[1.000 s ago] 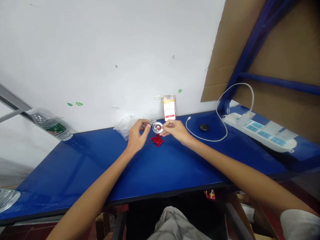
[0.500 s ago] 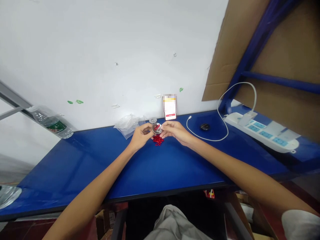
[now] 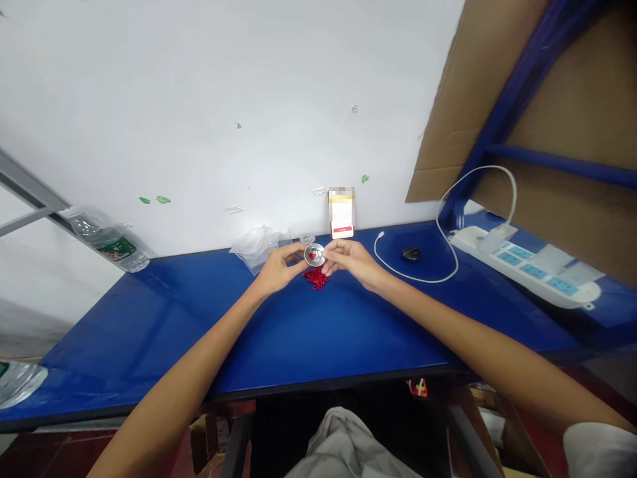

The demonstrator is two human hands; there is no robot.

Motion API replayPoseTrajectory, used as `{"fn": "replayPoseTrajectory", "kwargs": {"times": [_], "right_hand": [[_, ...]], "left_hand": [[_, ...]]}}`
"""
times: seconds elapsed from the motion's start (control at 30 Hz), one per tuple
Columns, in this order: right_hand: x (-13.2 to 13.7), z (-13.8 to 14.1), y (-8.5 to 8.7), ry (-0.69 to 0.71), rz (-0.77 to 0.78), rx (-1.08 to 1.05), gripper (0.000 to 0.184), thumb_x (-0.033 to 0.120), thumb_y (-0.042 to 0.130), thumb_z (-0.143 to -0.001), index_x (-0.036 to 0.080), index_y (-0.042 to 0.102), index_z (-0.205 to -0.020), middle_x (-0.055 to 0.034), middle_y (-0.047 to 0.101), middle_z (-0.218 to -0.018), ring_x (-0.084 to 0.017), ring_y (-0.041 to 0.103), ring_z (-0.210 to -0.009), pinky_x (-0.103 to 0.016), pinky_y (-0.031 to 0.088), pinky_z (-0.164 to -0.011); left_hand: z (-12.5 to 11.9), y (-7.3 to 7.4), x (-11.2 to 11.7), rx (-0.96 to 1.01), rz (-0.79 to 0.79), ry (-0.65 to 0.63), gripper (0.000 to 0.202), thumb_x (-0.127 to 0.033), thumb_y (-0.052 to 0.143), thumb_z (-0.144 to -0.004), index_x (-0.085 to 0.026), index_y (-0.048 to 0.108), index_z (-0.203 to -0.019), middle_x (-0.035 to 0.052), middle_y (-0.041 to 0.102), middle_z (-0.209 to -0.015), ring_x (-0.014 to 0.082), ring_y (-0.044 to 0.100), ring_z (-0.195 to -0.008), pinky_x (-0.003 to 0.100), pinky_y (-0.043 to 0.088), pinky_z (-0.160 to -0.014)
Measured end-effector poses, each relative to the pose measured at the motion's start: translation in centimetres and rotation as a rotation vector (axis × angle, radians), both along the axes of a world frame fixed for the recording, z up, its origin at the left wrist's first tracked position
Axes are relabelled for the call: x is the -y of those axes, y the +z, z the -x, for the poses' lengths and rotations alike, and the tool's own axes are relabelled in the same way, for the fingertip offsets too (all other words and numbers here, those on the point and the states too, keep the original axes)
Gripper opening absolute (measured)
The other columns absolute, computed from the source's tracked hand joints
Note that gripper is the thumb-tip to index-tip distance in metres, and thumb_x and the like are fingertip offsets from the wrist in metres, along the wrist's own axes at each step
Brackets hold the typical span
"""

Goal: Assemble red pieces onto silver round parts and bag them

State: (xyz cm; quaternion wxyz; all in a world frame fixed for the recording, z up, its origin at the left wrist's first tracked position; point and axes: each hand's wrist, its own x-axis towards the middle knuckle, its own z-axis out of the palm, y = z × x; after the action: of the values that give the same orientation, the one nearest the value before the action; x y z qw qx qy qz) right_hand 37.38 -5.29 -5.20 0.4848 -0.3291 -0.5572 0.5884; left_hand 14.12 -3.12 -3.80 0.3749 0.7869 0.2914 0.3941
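Between my two hands is a small round silver metal dish (image 3: 309, 261) with a hole or red part at its middle; which of these, I cannot tell. My left hand (image 3: 282, 267) pinches its left rim. My right hand (image 3: 349, 261) has thumb and fingers closed at the right rim. Just below the dish, a tangle of red cord (image 3: 317, 279) lies on the blue table (image 3: 318, 332). Behind the dish sits another round silver piece (image 3: 307, 238), flat on the table.
A lit phone (image 3: 342, 216) leans on the wall. Left of my hands is a clear plastic bag (image 3: 256, 245). Water bottles (image 3: 112, 242) stand at the left. To the right are a white cable (image 3: 418, 277), a black mouse-like object (image 3: 411, 253) and a power strip (image 3: 527, 269).
The metal dish has tilted so its face shows rounder, and less red shows inside it. Both hands stay at its rim. The whole view has shifted slightly.
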Motion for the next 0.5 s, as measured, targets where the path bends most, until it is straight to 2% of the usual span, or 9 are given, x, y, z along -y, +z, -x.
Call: {"fn": "replayPoseTrajectory", "kwargs": {"times": [0.1, 0.17, 0.27, 0.33, 0.4, 0.5], "right_hand": [[-0.2, 0.0, -0.3, 0.017, -0.009, 0.042, 0.045, 0.059, 0.088, -0.085, 0.019, 0.073, -0.098, -0.007, 0.08, -0.082, -0.021, 0.079, -0.073, -0.035, 0.067, -0.074], [-0.4, -0.2, -0.5, -0.025, -0.094, 0.146, 0.037, 0.056, 0.079, -0.094, 0.02, 0.073, -0.102, -0.007, 0.081, -0.089, -0.021, 0.079, -0.075, -0.035, 0.066, -0.072], [-0.9, -1.1, -0.7, -0.2, -0.388, 0.487, 0.015, 0.035, 0.069, -0.102, 0.023, 0.075, -0.107, -0.0058, 0.081, -0.099, -0.02, 0.076, -0.083, -0.035, 0.062, -0.079], [-1.2, -1.7, -1.1, -0.262, -0.578, 0.739, 0.016, 0.021, 0.065, -0.101, 0.023, 0.077, -0.111, -0.0063, 0.08, -0.106, -0.021, 0.074, -0.091, -0.037, 0.059, -0.087], [-1.5, -2.2, -1.5, -0.234, -0.674, 0.902, 0.023, 0.015, 0.063, -0.1, 0.023, 0.078, -0.115, -0.0081, 0.078, -0.113, -0.023, 0.073, -0.098, -0.038, 0.057, -0.09], [-1.9, -2.2, -2.3, -0.125, -0.725, 1.003, 0.027, 0.017, 0.065, -0.102, 0.022, 0.077, -0.125, -0.0108, 0.074, -0.119, -0.027, 0.07, -0.111, -0.041, 0.057, -0.096]], "left_hand": [[0.5, 0.2, -0.4, -0.042, 0.053, -0.022, 0.026, -0.042, 0.074, -0.096, -0.017, 0.079, -0.099, 0.0079, 0.078, -0.093, 0.0226, 0.072, -0.084, 0.034, 0.059, -0.079], [1.4, 0.6, -0.9, -0.133, 0.026, -0.008, 0.02, -0.037, 0.071, -0.094, -0.018, 0.079, -0.095, 0.0056, 0.077, -0.088, 0.0209, 0.07, -0.078, 0.032, 0.056, -0.073], [3.5, 1.7, -2.0, -0.393, -0.12, 0.06, 0.016, -0.026, 0.065, -0.088, -0.021, 0.081, -0.088, 0.0034, 0.076, -0.08, 0.0189, 0.067, -0.072, 0.029, 0.05, -0.069], [4.8, 2.4, -2.6, -0.557, -0.167, 0.094, 0.016, -0.022, 0.065, -0.082, -0.022, 0.081, -0.084, 0.0031, 0.075, -0.076, 0.0189, 0.066, -0.068, 0.029, 0.046, -0.065], [5.9, 2.9, -2.9, -0.667, -0.115, 0.091, 0.017, -0.021, 0.065, -0.078, -0.023, 0.081, -0.081, 0.0028, 0.075, -0.071, 0.0191, 0.066, -0.064, 0.028, 0.045, -0.061], [6.9, 3.2, -3.0, -0.792, 0.079, 0.057, 0.018, -0.023, 0.063, -0.076, -0.023, 0.081, -0.079, 0.0025, 0.072, -0.062, 0.0197, 0.067, -0.057, 0.027, 0.045, -0.054]]}}
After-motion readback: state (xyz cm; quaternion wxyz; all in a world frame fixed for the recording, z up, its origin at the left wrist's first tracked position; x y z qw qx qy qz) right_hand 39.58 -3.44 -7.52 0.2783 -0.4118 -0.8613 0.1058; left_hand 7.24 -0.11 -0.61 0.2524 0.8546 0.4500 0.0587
